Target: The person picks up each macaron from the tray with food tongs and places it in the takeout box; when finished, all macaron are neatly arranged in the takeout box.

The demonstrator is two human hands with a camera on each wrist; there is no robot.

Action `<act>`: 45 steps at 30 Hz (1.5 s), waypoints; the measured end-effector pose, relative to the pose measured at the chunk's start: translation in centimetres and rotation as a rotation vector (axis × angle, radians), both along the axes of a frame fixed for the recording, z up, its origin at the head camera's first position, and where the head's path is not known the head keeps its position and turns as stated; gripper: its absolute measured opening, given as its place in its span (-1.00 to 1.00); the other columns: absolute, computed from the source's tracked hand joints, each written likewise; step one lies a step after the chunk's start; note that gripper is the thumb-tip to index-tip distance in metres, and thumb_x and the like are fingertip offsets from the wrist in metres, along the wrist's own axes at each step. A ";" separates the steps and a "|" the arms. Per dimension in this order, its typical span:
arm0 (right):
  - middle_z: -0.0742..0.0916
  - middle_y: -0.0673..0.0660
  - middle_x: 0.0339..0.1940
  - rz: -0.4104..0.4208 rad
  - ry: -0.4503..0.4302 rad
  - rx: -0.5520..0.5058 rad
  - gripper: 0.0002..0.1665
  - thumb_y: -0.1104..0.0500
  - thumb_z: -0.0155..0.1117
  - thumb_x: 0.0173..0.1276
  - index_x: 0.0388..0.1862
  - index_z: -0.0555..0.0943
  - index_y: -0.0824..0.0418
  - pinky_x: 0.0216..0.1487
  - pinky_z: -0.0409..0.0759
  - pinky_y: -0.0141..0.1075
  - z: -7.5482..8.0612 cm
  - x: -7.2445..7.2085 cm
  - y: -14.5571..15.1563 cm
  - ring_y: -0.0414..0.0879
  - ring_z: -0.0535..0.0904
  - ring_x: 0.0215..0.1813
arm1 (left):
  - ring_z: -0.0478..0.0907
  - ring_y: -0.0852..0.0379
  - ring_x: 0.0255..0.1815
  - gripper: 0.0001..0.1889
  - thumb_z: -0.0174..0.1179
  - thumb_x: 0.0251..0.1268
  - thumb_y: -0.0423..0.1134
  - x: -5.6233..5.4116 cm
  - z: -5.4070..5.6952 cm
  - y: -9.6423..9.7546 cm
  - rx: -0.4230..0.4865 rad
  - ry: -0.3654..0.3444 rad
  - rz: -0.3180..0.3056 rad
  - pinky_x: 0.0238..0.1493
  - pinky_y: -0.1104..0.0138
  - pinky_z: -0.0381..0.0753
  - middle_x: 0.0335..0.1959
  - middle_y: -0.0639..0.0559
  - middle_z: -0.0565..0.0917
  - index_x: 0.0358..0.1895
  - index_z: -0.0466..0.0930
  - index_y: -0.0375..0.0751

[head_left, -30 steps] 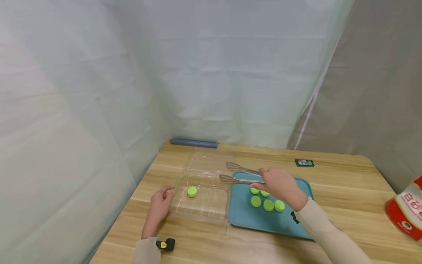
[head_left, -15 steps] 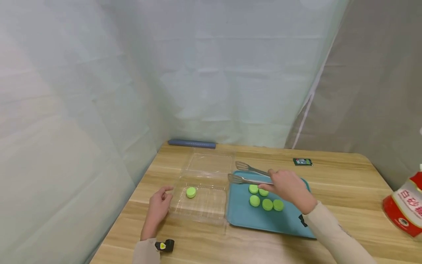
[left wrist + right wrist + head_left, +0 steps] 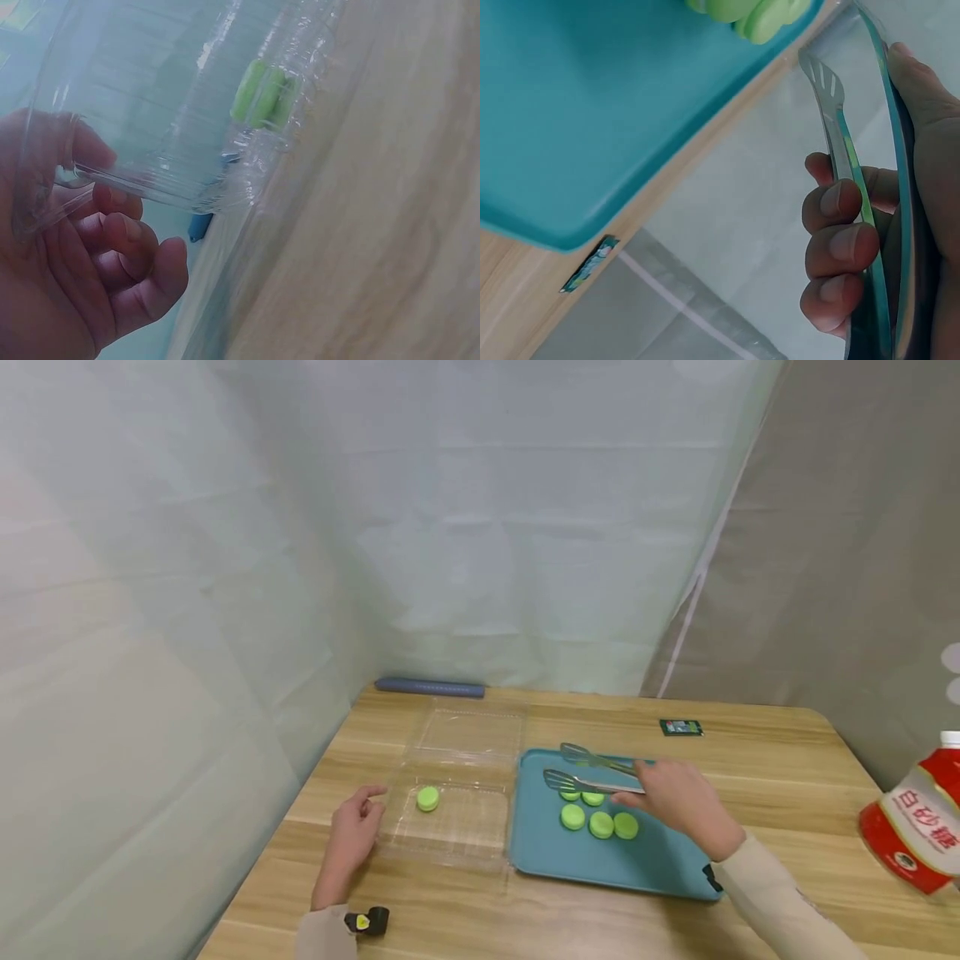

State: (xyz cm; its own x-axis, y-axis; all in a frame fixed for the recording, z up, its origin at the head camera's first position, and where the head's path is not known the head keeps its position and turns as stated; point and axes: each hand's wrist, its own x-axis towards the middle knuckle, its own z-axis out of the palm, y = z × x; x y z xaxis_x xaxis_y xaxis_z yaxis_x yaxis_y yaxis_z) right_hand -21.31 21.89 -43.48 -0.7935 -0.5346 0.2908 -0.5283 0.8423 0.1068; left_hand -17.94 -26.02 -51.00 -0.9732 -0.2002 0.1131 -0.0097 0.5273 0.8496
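My right hand (image 3: 678,797) holds metal tongs (image 3: 592,787), their slotted ends apart above the blue tray (image 3: 600,870). Nothing sits between the tong ends. Several green macarons (image 3: 573,817) lie on the tray, two partly hidden by the tongs. To the left, a clear plastic box (image 3: 457,839) stands with its lid folded back. A single green macaron (image 3: 427,798) is inside, near its left side. My left hand (image 3: 354,831) pinches the box's left rim between thumb and forefinger; in the left wrist view, its other fingers curl loosely below the rim.
A blue bar-shaped object (image 3: 430,687) lies along the table's back edge. Behind the tray is a small dark card-like item (image 3: 681,727). A red and white bag (image 3: 918,818) stands at the far right. Pale curtains (image 3: 525,543) hang behind the table.
My right hand has moved right and slightly down with the tongs, bringing their ends from over the box's edge to over the tray. My left hand stays at the box.
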 end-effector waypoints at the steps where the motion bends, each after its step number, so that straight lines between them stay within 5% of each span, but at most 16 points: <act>1: 0.26 -0.09 -0.80 -0.004 -0.006 0.001 -0.44 -0.25 0.45 0.20 -0.47 0.52 0.20 -0.74 0.15 -0.34 -0.1 0.1 0.2 -0.26 0.15 -0.75 | 0.32 0.18 -0.69 -0.66 0.03 0.42 -0.42 0.0 0.0 0.0 -0.001 0.000 -0.002 -0.65 0.39 0.33 -0.59 0.03 0.37 0.19 0.56 -0.41; 9: 0.27 -0.10 -0.79 -0.001 -0.029 0.026 -0.42 -0.30 0.42 0.21 -0.55 0.45 0.12 -0.73 0.11 -0.35 -0.7 0.1 1.0 -0.27 0.14 -0.75 | 0.32 0.18 -0.70 -0.66 0.01 0.44 -0.41 0.1 0.0 -0.3 -0.018 -0.003 0.001 -0.65 0.38 0.32 -0.60 0.05 0.36 0.19 0.56 -0.40; 22: 0.23 -0.12 -0.77 0.075 0.075 0.031 -0.41 -0.27 0.47 0.14 -0.62 0.35 0.06 -0.76 0.07 -0.37 -1.2 -0.1 1.1 -0.29 0.10 -0.74 | 0.34 0.16 -0.66 -0.66 0.02 0.46 -0.39 0.2 0.1 -0.2 -0.019 -0.018 0.006 -0.63 0.37 0.34 -0.57 0.03 0.41 0.21 0.54 -0.41; 45: 0.24 -0.10 -0.79 0.080 0.111 0.073 -0.44 -0.25 0.48 0.14 -0.60 0.43 0.11 -0.77 0.15 -0.36 1.6 0.4 1.1 -0.27 0.13 -0.77 | 0.32 0.17 -0.65 -0.66 0.03 0.39 -0.40 -0.1 0.0 -0.1 -0.073 0.021 0.003 -0.57 0.37 0.34 -0.58 0.03 0.42 0.16 0.56 -0.43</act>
State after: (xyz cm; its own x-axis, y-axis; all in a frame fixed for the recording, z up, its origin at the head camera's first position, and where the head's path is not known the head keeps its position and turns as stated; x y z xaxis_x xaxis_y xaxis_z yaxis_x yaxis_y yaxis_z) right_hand -20.96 23.02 -41.91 -0.7127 -0.6179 0.3320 -0.5750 0.7858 0.2279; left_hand -18.08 -26.10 -51.03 -0.9698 -0.1939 0.1481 0.0061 0.5874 0.8092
